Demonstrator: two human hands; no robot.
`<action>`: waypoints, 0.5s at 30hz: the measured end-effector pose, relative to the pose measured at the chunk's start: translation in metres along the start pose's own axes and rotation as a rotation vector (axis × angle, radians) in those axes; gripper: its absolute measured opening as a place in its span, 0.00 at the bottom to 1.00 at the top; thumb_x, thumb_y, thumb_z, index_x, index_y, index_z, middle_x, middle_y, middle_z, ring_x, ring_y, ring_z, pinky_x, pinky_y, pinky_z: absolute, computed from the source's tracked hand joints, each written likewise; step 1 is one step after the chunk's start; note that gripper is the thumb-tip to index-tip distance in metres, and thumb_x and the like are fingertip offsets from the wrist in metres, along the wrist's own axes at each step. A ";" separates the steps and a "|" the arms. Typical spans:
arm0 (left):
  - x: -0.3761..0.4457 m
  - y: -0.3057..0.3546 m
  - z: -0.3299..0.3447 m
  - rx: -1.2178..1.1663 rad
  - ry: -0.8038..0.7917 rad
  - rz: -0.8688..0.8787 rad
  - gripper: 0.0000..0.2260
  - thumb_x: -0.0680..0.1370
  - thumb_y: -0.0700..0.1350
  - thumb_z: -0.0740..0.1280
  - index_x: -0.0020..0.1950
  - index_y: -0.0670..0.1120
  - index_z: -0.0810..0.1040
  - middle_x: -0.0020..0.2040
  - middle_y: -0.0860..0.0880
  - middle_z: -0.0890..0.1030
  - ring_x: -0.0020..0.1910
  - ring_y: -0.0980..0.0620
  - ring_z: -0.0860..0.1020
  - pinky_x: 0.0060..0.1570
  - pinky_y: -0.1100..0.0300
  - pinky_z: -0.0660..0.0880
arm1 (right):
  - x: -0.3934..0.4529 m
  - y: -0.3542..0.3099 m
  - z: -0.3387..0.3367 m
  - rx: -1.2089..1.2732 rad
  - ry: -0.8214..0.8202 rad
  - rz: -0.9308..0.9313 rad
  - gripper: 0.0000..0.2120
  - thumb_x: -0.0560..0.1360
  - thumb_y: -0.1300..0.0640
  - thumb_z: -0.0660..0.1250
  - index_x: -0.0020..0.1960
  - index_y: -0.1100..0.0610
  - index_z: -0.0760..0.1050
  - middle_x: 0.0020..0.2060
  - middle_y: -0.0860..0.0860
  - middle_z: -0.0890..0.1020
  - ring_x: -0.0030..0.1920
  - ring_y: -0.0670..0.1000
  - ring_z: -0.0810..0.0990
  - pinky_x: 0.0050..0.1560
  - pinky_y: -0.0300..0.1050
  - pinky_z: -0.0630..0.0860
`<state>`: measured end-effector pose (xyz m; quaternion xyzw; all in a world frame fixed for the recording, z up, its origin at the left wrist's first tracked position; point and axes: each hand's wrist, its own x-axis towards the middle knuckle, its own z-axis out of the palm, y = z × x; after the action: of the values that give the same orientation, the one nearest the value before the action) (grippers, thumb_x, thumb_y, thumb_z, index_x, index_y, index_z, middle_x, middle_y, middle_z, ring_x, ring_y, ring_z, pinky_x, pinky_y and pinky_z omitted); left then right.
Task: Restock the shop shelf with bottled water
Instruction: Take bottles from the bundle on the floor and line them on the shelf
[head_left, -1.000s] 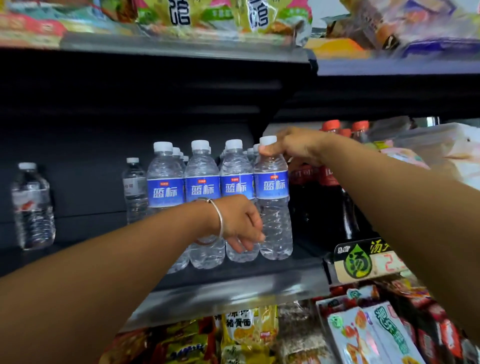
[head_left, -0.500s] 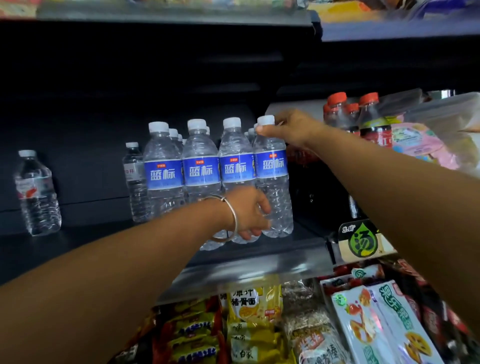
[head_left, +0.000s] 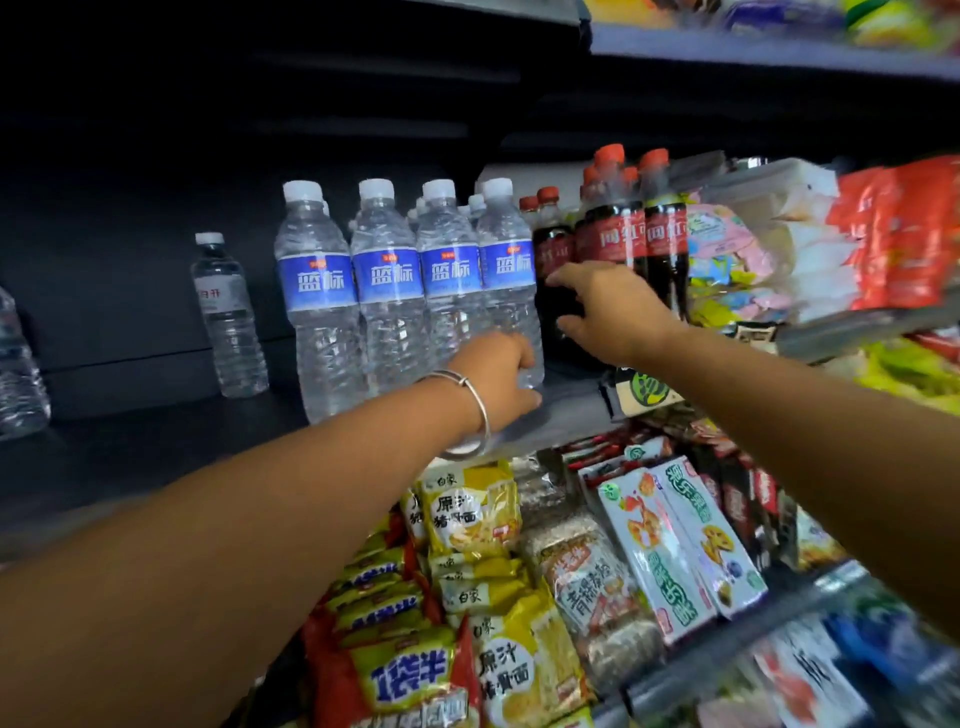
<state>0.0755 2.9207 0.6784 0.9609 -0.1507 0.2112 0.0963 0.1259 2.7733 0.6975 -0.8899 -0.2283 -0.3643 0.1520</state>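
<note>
Lowest in the frame lie noodle packets (head_left: 470, 512) on the tier below. Above them, at centre, the left hand (head_left: 496, 379) rests at the base of the rightmost blue-label water bottle (head_left: 506, 280); its fingers curl round the bottle's foot at the shelf (head_left: 566, 402) lip. To the right, the right hand (head_left: 613, 309) reaches with loosely spread fingers, holding nothing, toward the dark cola bottles (head_left: 631, 244). The blue-label row stands packed cap to cap. A nudge from either wrist could topple a front bottle off the lip.
</note>
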 end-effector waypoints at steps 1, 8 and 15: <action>-0.008 0.002 0.004 0.016 -0.006 0.026 0.19 0.74 0.46 0.69 0.63 0.42 0.73 0.62 0.43 0.74 0.61 0.45 0.73 0.60 0.57 0.70 | -0.014 -0.006 0.001 -0.039 -0.022 0.009 0.24 0.74 0.60 0.67 0.69 0.58 0.67 0.63 0.59 0.75 0.62 0.60 0.72 0.60 0.54 0.71; -0.081 0.008 0.052 0.112 -0.043 0.101 0.24 0.74 0.51 0.68 0.66 0.46 0.67 0.65 0.45 0.69 0.65 0.43 0.67 0.62 0.50 0.65 | -0.125 -0.033 0.027 -0.239 -0.161 0.062 0.23 0.70 0.61 0.64 0.65 0.57 0.72 0.57 0.59 0.78 0.58 0.61 0.75 0.56 0.55 0.73; -0.164 0.013 0.160 -0.038 -0.125 0.183 0.23 0.74 0.48 0.67 0.67 0.46 0.66 0.67 0.45 0.66 0.67 0.44 0.65 0.64 0.51 0.62 | -0.258 -0.035 0.082 -0.313 -0.450 0.260 0.24 0.73 0.60 0.65 0.69 0.59 0.67 0.63 0.59 0.74 0.63 0.62 0.70 0.60 0.54 0.68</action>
<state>-0.0105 2.9096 0.4661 0.9525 -0.2473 0.1558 0.0851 -0.0074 2.7625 0.4590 -0.9827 -0.0814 -0.1663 0.0041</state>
